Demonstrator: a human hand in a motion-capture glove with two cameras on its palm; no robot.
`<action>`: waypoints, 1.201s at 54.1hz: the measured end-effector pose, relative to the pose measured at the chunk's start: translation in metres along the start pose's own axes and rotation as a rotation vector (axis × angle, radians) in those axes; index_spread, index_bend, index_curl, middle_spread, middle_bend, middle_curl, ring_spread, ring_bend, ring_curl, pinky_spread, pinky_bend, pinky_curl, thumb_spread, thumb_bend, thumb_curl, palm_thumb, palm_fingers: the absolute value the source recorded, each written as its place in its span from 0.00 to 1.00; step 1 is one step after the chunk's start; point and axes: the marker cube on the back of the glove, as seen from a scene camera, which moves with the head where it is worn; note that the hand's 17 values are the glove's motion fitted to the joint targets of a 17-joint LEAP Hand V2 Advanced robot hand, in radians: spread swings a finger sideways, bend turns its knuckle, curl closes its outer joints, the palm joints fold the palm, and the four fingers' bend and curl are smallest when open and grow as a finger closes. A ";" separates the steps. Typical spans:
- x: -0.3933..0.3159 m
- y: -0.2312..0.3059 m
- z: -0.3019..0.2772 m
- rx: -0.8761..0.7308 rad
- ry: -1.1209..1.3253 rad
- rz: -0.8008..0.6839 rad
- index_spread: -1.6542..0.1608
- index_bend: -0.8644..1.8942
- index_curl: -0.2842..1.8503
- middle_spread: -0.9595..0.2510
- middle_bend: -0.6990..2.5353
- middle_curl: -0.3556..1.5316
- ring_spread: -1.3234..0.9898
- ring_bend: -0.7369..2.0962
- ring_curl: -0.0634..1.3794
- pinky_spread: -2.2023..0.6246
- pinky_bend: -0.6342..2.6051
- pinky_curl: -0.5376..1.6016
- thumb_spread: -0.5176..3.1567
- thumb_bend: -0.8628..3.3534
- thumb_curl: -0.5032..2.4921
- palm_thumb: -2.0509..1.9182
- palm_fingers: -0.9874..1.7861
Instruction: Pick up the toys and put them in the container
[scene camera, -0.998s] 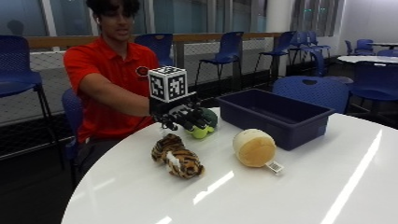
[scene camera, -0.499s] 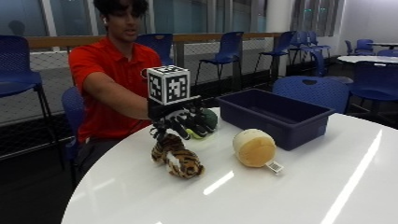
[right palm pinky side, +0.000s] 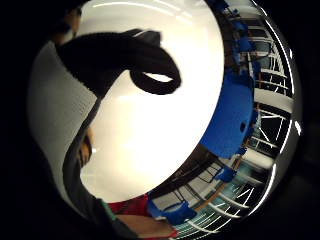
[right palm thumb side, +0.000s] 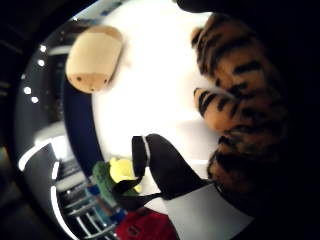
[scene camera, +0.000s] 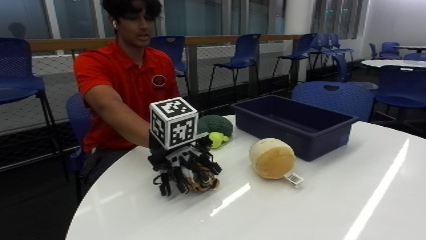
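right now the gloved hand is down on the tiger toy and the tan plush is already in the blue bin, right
Not quite. The gloved right hand is down on the tiger toy, but the tan plush still lies on the white table beside the blue bin, not in it. The outside view shows this.

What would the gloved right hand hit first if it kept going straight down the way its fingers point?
Most likely the striped tiger toy. The gloved right hand is over it with fingers spread downward, and the toy fills much of the thumb-side palm view. Whether they already touch is unclear.
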 end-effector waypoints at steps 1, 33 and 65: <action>0.000 0.000 0.001 -0.007 -0.001 -0.004 0.70 0.37 0.28 0.73 0.25 0.31 0.58 0.32 0.14 0.82 0.55 0.46 0.41 0.19 0.22 0.50 0.31; -0.005 0.007 0.006 0.230 0.152 -0.034 0.67 0.35 0.25 0.58 0.32 0.32 0.40 0.66 0.35 0.63 0.58 0.44 0.48 0.25 0.31 0.64 0.64; -0.132 0.022 -0.101 0.229 -0.030 -0.200 0.67 0.37 0.24 0.47 0.35 0.40 0.39 0.66 0.37 0.61 0.51 0.43 0.36 0.22 0.40 0.67 0.74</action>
